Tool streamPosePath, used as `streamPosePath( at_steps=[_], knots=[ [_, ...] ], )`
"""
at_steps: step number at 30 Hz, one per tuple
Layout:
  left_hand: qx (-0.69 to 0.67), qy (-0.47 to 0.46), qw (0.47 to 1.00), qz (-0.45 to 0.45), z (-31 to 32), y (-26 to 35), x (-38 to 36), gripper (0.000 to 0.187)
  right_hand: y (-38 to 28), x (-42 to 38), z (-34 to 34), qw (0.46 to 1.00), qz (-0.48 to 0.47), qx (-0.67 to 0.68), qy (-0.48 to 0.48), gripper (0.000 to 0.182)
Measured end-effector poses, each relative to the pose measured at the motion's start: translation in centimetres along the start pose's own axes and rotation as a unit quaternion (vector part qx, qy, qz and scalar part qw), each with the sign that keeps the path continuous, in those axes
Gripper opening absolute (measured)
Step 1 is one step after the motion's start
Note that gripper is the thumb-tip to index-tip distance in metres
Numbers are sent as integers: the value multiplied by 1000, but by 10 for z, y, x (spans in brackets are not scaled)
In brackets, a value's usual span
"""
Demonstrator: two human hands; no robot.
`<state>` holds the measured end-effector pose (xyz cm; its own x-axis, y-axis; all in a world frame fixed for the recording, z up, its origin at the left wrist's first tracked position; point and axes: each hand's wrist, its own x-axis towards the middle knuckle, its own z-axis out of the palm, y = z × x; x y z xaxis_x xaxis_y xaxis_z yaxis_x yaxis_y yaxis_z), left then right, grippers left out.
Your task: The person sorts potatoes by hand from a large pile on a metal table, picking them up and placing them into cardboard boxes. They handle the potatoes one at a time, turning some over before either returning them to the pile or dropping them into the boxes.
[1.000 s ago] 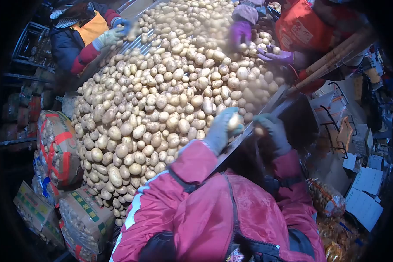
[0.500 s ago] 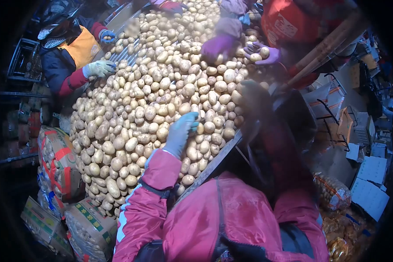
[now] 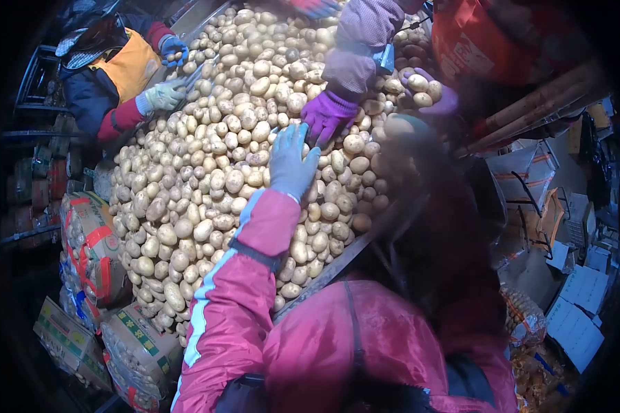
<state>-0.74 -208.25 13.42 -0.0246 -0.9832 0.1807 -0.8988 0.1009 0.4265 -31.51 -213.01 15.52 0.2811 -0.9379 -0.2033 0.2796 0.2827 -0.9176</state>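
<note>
A broad heap of pale potatoes lies in front of me. My left hand, in a light blue glove, rests on top of it with the fingers stretched forward. Beside its fingertips, a co-worker's purple-gloved hand reaches down onto the same potatoes. My right hand is at the right edge of the heap, dark and smeared by motion. A pale, potato-like shape shows at its fingertips, but I cannot tell whether it is gripped.
Across the heap at left, a person in a yellow apron works with gloved hands. Another, in a red apron, has potatoes in one palm. A metal edge borders the heap near me. Filled potato bags stand left; flattened cardboard lies right.
My left hand has moved forward over the heap, its fingers now beside the co-worker's purple glove. That glove has come nearer to me. My right hand is blurred in both frames.
</note>
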Motion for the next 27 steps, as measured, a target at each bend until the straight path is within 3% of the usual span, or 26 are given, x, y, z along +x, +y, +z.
streamPosePath(
  at_steps=[4, 7, 8, 9, 11, 14, 16, 17, 19, 21, 22, 23, 24, 25, 26, 27],
  knots=[
    [34, -79, 993, -77, 30, -6, 9, 63, -4, -74, -4, 987, 79, 141, 15, 40],
    [-18, -114, 993, -37, 2, -27, 17, 49, 10, -110, -1, 978, 124, 166, 37, 40],
    [-26, -58, 998, 12, -9, -38, 18, 44, 14, -118, 1, 975, 134, 173, 42, 40],
    [-59, -52, 995, -57, -21, -48, 14, 41, 19, -122, 2, 972, 143, 179, 46, 40],
    [-117, 14, 992, -52, -35, -100, 8, 42, 28, -130, 6, 970, 155, 183, 46, 40],
    [-11, 62, 997, -34, -74, -91, -14, 44, 35, -130, 7, 968, 167, 181, 40, 40],
    [-64, -10, 998, 8, -74, -60, -39, 49, 40, -129, 8, 968, 173, 181, 34, 40],
    [-30, -74, 995, 64, -70, -44, -49, 49, 43, -127, 8, 968, 175, 178, 27, 40],
    [69, -79, 988, 114, -47, -28, -64, 49, 49, -122, 9, 970, 176, 169, 8, 40],
    [54, -114, 988, 86, -41, -37, -55, 50, 52, -121, 18, 971, 175, 162, -2, 40],
    [46, -152, 986, 54, -40, -46, -50, 50, 42, -117, 39, 970, 162, 178, 43, 43],
    [46, -147, 987, 52, -42, -60, -46, 50, 33, -116, 53, 965, 149, 196, 87, 45],
    [60, -88, 994, 34, -46, -78, -43, 51, 26, -118, 57, 966, 149, 195, 85, 45],
    [74, -27, 997, 17, -49, -93, -38, 51, 18, -119, 58, 975, 140, 173, -2, 46],
    [75, -24, 997, 18, -54, -99, -31, 51, 15, -120, 59, 976, 129, 151, -87, 47],
    [91, 7, 996, 23, -60, -104, -25, 51, 18, -124, 62, 976, 127, 151, -89, 47]
  ],
)
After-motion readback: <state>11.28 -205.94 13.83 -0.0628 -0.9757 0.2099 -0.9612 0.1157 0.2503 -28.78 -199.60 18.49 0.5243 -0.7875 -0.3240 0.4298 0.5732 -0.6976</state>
